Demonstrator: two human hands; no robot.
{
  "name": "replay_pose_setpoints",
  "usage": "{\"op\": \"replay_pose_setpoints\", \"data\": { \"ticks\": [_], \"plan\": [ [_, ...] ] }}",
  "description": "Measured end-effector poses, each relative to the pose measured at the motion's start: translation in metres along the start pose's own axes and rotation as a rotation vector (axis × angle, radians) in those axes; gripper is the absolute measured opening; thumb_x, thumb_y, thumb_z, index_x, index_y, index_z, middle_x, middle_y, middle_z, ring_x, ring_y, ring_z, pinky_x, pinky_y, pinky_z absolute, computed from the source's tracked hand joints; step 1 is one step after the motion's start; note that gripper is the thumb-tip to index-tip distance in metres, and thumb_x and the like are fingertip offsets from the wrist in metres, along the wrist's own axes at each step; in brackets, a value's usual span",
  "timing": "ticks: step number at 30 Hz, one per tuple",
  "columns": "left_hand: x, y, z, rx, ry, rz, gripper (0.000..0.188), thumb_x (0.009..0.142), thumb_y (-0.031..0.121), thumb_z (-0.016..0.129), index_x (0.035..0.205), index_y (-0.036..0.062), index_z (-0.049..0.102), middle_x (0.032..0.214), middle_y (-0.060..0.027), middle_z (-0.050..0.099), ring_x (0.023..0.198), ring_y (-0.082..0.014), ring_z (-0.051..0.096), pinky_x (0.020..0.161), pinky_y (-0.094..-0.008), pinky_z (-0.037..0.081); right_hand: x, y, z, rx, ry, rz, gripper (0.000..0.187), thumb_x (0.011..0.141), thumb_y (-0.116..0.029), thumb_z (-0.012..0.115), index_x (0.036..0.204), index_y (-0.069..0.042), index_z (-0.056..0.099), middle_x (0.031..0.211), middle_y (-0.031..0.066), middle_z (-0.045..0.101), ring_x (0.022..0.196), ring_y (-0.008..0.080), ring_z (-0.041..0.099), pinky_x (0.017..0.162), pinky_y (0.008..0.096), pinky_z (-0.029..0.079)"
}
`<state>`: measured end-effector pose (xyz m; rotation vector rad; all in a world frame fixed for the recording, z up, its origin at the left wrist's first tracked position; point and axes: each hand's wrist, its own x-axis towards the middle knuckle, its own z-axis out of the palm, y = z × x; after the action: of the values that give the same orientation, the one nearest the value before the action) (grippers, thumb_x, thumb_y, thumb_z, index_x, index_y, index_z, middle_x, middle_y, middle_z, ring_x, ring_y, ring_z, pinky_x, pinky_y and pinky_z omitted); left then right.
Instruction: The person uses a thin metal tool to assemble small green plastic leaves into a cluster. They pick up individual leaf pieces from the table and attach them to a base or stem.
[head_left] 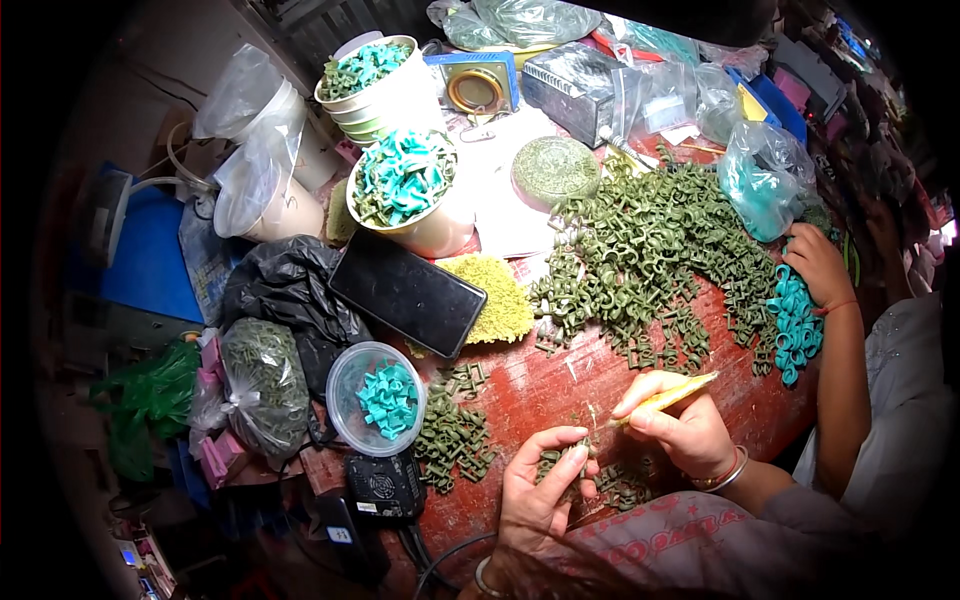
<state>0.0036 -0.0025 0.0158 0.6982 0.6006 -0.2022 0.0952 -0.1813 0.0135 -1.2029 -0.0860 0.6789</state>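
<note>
My left hand (540, 485) is closed, pinching a small dark green molded piece (584, 446) between thumb and fingertips. My right hand (692, 432) grips a slim yellow-handled tool (672, 394) like a pen. Its lower end points at the green piece; the tip is too small to make out. Below and between my hands lie more loose green pieces (625, 487) on the red tabletop (530, 385). A large heap of the same curved green pieces (660, 245) spreads beyond my right hand.
Another person's hand (822, 262) rests by teal pieces (797, 322) at the right. A clear tub of teal pieces (422, 415), a black phone (408, 293) and a yellow sponge-like pad (497, 300) lie left. Filled white buckets (435, 225), a fan (382, 487) and plastic bags (265, 385) stand around.
</note>
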Motion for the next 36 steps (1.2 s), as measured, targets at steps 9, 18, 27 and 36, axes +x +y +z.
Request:
{"op": "replay_pose_setpoints", "data": {
  "ticks": [9, 18, 27, 36],
  "plan": [
    [0.001, 0.0, -0.001, -0.045, -0.047, -0.024, 0.024, 0.097, 0.002, 0.059, 0.121, -0.0003, 0.057, 0.101, -0.0115, 0.063, 0.087, -0.0152, 0.059, 0.065, -0.025, 0.05, 0.0, 0.003, -0.003, 0.118, 0.002, 0.041, 0.014, 0.093, -0.009, 0.066, 0.103, 0.0, 0.068, 0.092, 0.0012, 0.064, 0.078, 0.0061, 0.055, 0.07, 0.0222, 0.045],
    [0.0, 0.001, 0.004, 0.007, -0.004, 0.009, 0.027, 0.094, -0.002, 0.061, 0.12, 0.0, 0.056, 0.1, -0.0107, 0.062, 0.084, -0.0146, 0.061, 0.064, -0.0247, 0.051, -0.002, 0.0, 0.002, -0.017, 0.035, -0.054, 0.014, 0.092, -0.009, 0.066, 0.103, 0.0, 0.069, 0.085, 0.0016, 0.064, 0.077, 0.0086, 0.056, 0.069, 0.0252, 0.046],
    [0.0, -0.002, 0.008, 0.286, 0.059, 0.231, 0.03, 0.089, -0.01, 0.065, 0.116, -0.0029, 0.056, 0.1, -0.0098, 0.062, 0.082, -0.0134, 0.065, 0.069, -0.0245, 0.056, 0.001, -0.015, 0.011, -0.762, -0.147, -0.662, 0.023, 0.078, -0.001, 0.079, 0.1, -0.004, 0.072, 0.083, 0.008, 0.069, 0.073, 0.0212, 0.067, 0.064, 0.0311, 0.054],
    [0.0, -0.003, 0.008, 0.343, 0.096, 0.297, 0.027, 0.087, -0.01, 0.066, 0.113, -0.0049, 0.061, 0.104, -0.0089, 0.064, 0.09, -0.0127, 0.064, 0.083, -0.0245, 0.051, 0.0, -0.008, 0.012, -0.853, -0.146, -0.721, 0.026, 0.076, -0.004, 0.08, 0.101, -0.006, 0.073, 0.083, 0.0056, 0.065, 0.072, 0.0193, 0.065, 0.063, 0.0308, 0.054]
  ]
}}
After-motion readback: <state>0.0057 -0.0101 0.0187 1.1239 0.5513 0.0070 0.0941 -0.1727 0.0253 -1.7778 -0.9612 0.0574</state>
